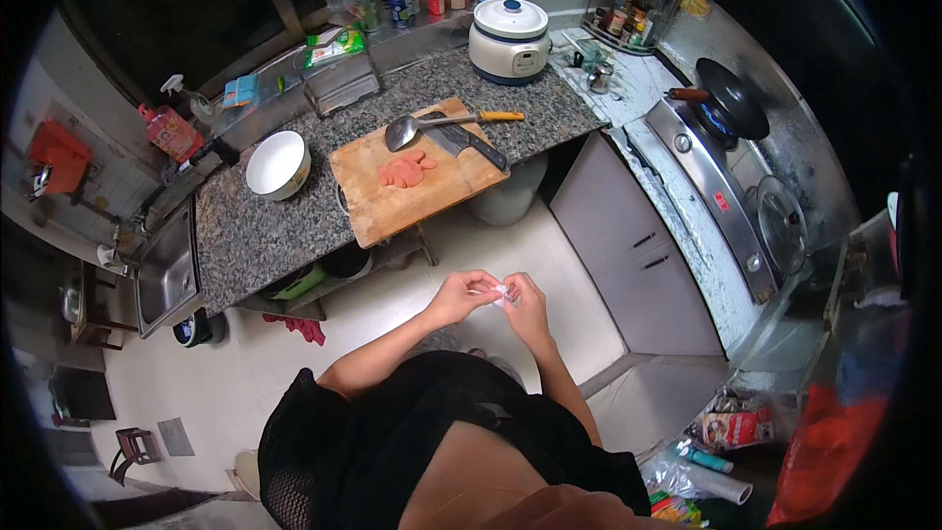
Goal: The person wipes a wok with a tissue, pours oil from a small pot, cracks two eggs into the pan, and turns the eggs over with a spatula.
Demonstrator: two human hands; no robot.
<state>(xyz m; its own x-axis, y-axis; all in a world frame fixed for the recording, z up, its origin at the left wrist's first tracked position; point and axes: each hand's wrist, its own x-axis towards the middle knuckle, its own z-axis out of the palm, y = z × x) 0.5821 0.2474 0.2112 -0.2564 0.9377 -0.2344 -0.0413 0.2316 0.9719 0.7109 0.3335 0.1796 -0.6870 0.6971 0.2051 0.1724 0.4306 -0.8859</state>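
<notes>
In front of the cutting board, left hand and right hand fingers pinch a white item, possibly peeling it; next likely requires steady grip.

Tiny whitish bit, kinda uneven-looking from where I'm standing, pinched in midair between the left hand and right hand. Fingers cover part of it, can't tell what it is tbh.

On the cutting board: spatula, knife, slices — bowl to its left.
</notes>
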